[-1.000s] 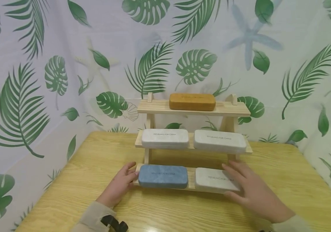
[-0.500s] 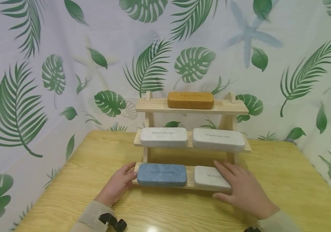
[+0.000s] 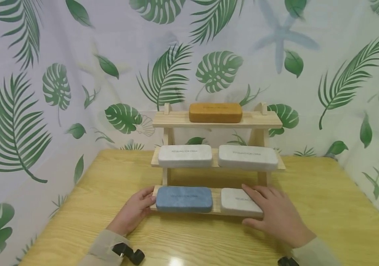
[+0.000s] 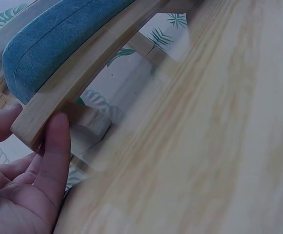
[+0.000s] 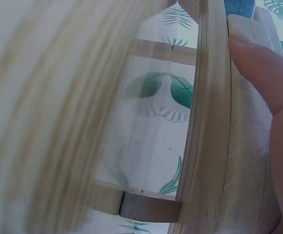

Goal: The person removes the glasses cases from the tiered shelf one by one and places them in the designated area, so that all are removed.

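A three-tier wooden display stand holds hard eyeglass cases. On its lowest shelf lie a blue case at left and a white case at right. My left hand pinches that shelf's left end beside the blue case; in the left wrist view the thumb is at its top and a finger beneath the board. With my right hand I grip the white case around its right end, which the hand hides. In the right wrist view, the thumb lies along the front of the white case.
Two more white cases, a left one and a right one, lie on the middle shelf. An orange case rests on the top shelf. The stand is on a wooden table, with a leaf-patterned cloth behind.
My right hand has slid left, farther over the lower white case. The left hand stays at the shelf's end. The whole head view has shifted slightly.
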`<act>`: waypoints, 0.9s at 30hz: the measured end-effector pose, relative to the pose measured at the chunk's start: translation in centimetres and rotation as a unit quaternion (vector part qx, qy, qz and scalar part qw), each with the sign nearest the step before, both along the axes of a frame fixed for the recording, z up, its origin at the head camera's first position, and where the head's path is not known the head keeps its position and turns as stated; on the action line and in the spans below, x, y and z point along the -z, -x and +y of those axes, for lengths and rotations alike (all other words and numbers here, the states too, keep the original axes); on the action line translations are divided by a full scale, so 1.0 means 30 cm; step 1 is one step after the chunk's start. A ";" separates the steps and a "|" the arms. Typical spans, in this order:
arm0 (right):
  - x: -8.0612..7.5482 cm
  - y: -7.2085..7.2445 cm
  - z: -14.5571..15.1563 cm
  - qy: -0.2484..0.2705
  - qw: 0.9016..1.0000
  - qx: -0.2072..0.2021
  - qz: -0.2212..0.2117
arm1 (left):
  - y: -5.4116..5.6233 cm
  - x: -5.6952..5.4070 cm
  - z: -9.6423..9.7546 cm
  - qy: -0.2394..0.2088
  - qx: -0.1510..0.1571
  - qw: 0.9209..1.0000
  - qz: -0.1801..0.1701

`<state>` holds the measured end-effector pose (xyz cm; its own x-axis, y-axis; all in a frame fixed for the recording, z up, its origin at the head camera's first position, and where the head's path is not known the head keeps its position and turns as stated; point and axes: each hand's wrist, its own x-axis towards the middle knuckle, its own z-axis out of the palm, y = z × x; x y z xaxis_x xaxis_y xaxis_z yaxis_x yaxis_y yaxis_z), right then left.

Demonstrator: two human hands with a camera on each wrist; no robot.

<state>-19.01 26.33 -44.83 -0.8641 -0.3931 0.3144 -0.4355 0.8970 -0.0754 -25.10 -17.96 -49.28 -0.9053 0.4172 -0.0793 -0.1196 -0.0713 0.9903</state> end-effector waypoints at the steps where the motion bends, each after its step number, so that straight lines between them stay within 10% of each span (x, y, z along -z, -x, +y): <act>1: -0.002 0.000 0.004 -0.001 1.000 -0.004 0.005 | 0.000 0.005 0.002 -0.003 -0.001 1.000 -0.001; 27: -0.018 -0.011 0.008 -0.002 1.000 -0.008 -0.016 | 0.012 0.016 -0.005 0.001 0.015 1.000 -0.006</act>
<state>-18.66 26.55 -44.28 -0.8677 -0.4076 0.2846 -0.4464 0.8908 -0.0854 -25.45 -18.11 -49.77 -0.8915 0.4437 -0.0914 -0.1343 -0.0660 0.9887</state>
